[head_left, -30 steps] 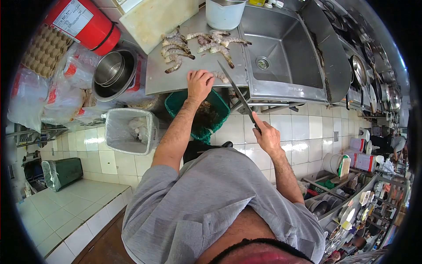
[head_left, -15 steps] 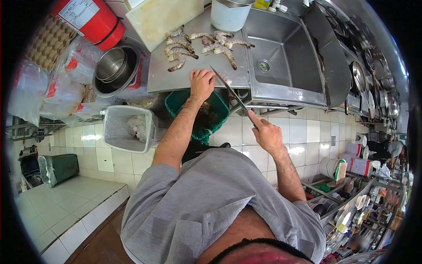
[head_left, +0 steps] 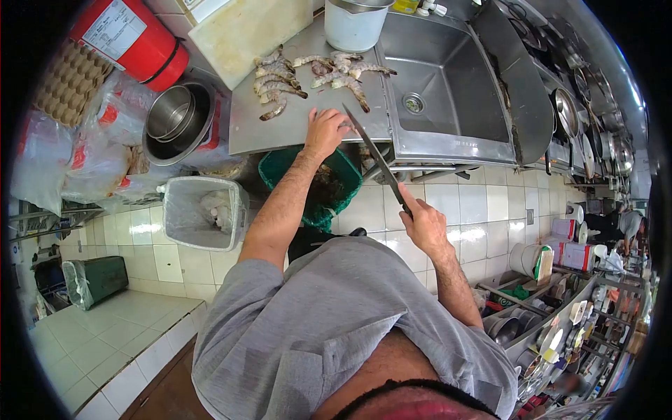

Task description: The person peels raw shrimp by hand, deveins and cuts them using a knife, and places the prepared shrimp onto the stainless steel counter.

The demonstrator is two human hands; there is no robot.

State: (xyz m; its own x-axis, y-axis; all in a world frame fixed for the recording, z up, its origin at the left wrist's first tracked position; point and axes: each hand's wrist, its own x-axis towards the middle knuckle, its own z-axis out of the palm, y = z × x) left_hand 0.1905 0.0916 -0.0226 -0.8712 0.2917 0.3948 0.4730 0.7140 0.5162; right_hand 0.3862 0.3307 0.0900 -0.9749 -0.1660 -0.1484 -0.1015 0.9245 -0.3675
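My right hand (head_left: 424, 227) grips the handle of a long knife (head_left: 378, 159), its blade slanting up and left over the counter's front edge. The tip is close to the fingers of my left hand (head_left: 326, 133). That hand is at the front edge of the steel counter (head_left: 248, 133), fingers curled; what is in them is mostly hidden. Behind it on the counter lie a row of striped shrimp (head_left: 276, 80) and a looser pile of shrimp (head_left: 346, 73). Below my left forearm is a green-lined bin (head_left: 344, 175) with dark scraps inside.
A steel sink (head_left: 448, 91) adjoins the counter on the right. A white bucket (head_left: 355, 29) and a pale cutting board (head_left: 245, 35) are at the back. On the left are metal bowls (head_left: 171, 112), a grey bin (head_left: 203, 210) and a red container (head_left: 129, 42).
The view has shifted slightly. The knife blade now points more steeply upward, and the shrimp seen beside its tip before is no longer visible. My left fingers have shifted a little.
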